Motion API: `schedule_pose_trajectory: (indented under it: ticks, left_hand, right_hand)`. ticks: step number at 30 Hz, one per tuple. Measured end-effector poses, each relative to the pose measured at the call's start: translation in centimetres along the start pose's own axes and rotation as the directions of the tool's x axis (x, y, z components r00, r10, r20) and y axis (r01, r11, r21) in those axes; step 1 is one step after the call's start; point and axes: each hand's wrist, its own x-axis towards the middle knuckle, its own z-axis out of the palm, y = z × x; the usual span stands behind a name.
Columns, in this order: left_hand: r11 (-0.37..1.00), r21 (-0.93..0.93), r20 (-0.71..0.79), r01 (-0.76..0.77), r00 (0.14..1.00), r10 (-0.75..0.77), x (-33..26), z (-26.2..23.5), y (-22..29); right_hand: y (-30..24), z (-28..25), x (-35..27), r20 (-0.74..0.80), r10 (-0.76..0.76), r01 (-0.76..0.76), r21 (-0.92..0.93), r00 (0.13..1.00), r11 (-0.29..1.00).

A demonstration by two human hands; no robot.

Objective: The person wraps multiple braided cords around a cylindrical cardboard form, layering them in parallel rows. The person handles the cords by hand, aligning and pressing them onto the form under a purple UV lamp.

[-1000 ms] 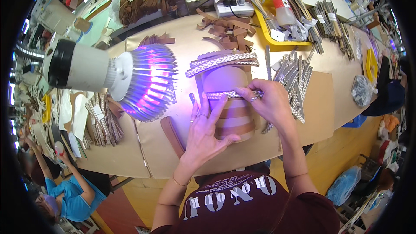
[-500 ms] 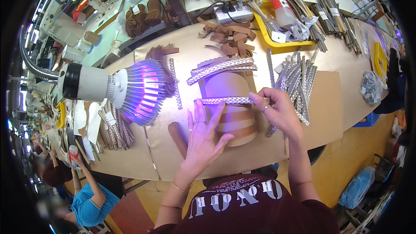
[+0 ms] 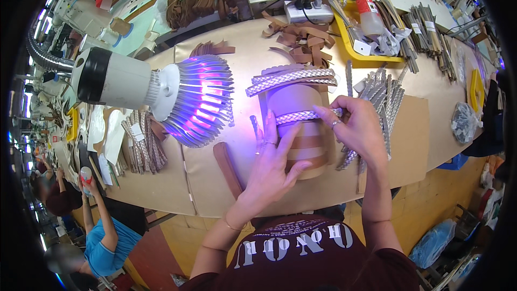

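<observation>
A silvery-white braided strap (image 3: 295,117) lies across a rounded tan form (image 3: 295,98), curving slightly over its top. My left hand (image 3: 273,159) is spread, its fingertips pressing near the strap's left end. A short braided end (image 3: 254,124) shows just beyond those fingers. At the other side, my right hand (image 3: 358,127) pinches the strap's right end between thumb and fingers. Brown bands (image 3: 309,141) cross the form nearer to me. More braided straps (image 3: 291,80) lie across its far end.
A lamp (image 3: 183,99) with a finned head glows purple at the left, close to my left hand. A pile of braided straps (image 3: 379,97) lies at the right. Brown strips (image 3: 304,40) and a yellow tray (image 3: 371,60) with a bottle (image 3: 369,16) stand behind. A co-worker in blue (image 3: 110,242) is at the far left.
The strap, nearly straight before, now bows down over the form at its ends. Both hands have stayed on it. The whole view has shifted slightly.
</observation>
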Motion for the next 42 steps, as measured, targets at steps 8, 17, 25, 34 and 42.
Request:
schedule_pose_trajectory:
  ticks: [8, 17, 25, 34, 42]
  left_hand:
    - [0.989, -0.148, -0.008, 0.01, 1.0, -0.011, 0.3, 0.6, -0.1]
    - [0.991, -0.134, -0.032, -0.023, 0.999, 0.019, 0.2, 0.7, -0.2]
    - [0.998, -0.057, -0.024, 0.005, 1.0, -0.006, 0.2, 0.4, 0.3]
    - [0.998, -0.054, -0.008, 0.025, 1.0, -0.025, 0.4, 0.2, 0.7]
    - [0.996, -0.073, 0.017, 0.05, 0.999, -0.049, 0.5, -0.1, 1.0]
  right_hand:
    - [-3.5, -0.8, -0.6, 0.069, -0.229, 0.213, 0.186, 0.971, 0.959]
    - [-1.2, -2.0, -0.2, 0.018, -0.054, 0.049, 0.211, 0.998, 0.976]
    - [1.7, -1.5, -0.2, 0.027, 0.015, -0.021, 0.238, 1.0, 0.971]
    - [3.3, -0.6, 0.3, 0.065, 0.037, -0.053, 0.265, 0.997, 0.963]
    - [4.6, 1.1, 0.7, 0.059, 0.027, -0.045, 0.342, 0.998, 0.939]
